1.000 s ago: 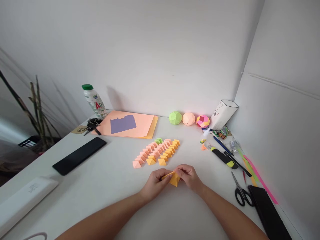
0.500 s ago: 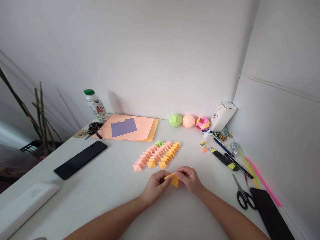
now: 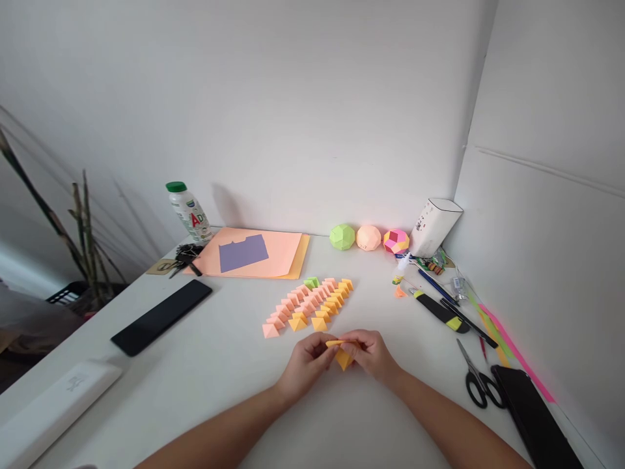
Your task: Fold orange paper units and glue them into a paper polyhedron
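Both my hands meet over the white table near its front middle. My left hand [image 3: 306, 365] and my right hand [image 3: 372, 355] each pinch one small folded orange paper piece [image 3: 342, 355] between them, just above the tabletop. Its pointed corner hangs down. Right behind my hands lie rows of several small folded paper units [image 3: 310, 303], pink, orange and a green one at the far end.
Peach sheets with a purple piece [image 3: 254, 254], a bottle [image 3: 189, 212] and keys [image 3: 183, 257] lie at back left. Three paper balls [image 3: 368, 238] and a white box [image 3: 433, 227] stand at the back. Scissors [image 3: 478, 378], pens, a cutter and paper strips lie right. A black slab [image 3: 161, 317] lies left.
The view shifted slightly. My hands stayed in place and turned the orange piece, so its flat edge now lies level on top.
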Demonstrator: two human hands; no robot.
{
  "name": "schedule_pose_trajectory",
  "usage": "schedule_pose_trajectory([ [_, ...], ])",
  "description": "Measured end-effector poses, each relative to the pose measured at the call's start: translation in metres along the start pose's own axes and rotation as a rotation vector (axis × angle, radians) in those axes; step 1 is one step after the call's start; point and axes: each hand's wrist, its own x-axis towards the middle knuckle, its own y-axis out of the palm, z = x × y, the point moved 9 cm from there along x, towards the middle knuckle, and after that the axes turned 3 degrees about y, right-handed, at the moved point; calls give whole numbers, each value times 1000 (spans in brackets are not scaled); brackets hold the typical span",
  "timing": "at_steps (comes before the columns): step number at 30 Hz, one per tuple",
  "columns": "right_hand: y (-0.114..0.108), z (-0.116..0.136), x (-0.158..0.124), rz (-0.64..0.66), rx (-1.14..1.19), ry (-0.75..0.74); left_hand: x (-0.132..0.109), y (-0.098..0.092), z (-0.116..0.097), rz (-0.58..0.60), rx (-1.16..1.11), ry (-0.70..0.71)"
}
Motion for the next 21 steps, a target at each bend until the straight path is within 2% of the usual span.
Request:
schedule_pose_trajectory([
  [7, 0, -2, 1, 4, 67, 20, 1, -2, 1, -44, -48, -42],
  [21, 1, -7, 2, 34, 56, 69, 0, 0, 3, -8, -66, -39],
])
